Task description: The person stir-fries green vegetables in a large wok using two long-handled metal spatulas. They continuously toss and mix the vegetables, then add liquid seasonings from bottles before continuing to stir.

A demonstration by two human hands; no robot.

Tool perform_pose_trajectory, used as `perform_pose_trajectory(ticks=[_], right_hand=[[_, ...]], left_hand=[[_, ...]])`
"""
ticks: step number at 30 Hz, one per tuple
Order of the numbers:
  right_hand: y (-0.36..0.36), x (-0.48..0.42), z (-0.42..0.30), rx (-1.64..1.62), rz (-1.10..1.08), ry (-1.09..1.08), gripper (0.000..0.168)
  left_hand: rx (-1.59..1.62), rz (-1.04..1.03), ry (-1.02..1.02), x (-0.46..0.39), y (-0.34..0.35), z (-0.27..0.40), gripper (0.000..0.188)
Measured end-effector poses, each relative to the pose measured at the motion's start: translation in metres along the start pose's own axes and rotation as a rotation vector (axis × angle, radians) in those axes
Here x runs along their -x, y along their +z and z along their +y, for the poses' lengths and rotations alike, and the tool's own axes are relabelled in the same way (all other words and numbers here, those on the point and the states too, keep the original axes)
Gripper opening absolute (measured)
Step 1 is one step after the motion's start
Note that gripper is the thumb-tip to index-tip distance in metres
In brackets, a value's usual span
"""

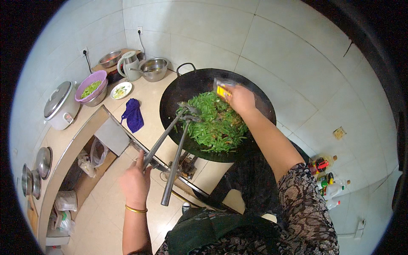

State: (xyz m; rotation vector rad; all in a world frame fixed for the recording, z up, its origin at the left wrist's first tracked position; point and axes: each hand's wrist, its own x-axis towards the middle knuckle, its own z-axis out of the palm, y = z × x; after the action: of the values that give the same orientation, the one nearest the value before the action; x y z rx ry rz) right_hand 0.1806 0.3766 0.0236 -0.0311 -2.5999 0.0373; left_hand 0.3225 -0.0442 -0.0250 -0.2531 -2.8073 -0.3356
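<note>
A large black wok [172,92] holds a heap of sliced green vegetables [210,127] with some brownish bits among them. My left hand [137,178] grips the handle of one long metal utensil [165,134], its head resting in the greens. Beside it a second long-handled metal utensil [175,169] leans over the wok's near rim, untouched by either hand. Over the far right part of the greens, my right hand [239,98] holds a small clear container with a yellow label [222,89]. That container is tilted and slightly blurred.
Left along the counter stand a rice cooker [60,105], a purple basket [91,84], a white plate [121,90], a kettle [130,67] and a steel bowl [155,70]. A purple cloth [133,114] lies near the wok. Several bottles [330,186] stand at right.
</note>
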Motion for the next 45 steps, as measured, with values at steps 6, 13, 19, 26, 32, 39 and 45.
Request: perform_pose_trajectory(ticks=[6,13,19,26,32,39,45], right_hand=[[-0.009,0.014,0.014,0.070,-0.123,-0.008,0.042],[-0.029,0.044,0.015,-0.107,-0.191,0.073,0.045],[-0.058,0.064,0.008,-0.213,-0.137,-0.004,0.046],[-0.080,0.090,-0.003,-0.219,-0.056,-0.164,0.047],[-0.092,0.089,-0.007,-0.040,-0.270,-0.207,0.041],[-0.091,0.078,-0.010,-0.012,-0.100,-0.234,0.038],[-0.077,0.079,-0.007,-0.004,-0.138,-0.216,0.036]], left_hand=[[0.148,0.004,0.015,-0.004,-0.004,0.007,0.059],[0.445,0.194,0.249,-0.038,-0.025,0.026,0.041],[0.652,-0.021,0.488,-0.147,-0.019,0.078,0.042],[0.827,-0.267,0.757,-0.233,0.054,0.163,0.047],[0.553,-0.442,0.759,-0.239,0.088,0.196,0.015],[0.603,-0.281,0.712,-0.237,0.106,0.199,0.010],[0.586,-0.328,0.698,-0.244,0.108,0.197,0.008]])
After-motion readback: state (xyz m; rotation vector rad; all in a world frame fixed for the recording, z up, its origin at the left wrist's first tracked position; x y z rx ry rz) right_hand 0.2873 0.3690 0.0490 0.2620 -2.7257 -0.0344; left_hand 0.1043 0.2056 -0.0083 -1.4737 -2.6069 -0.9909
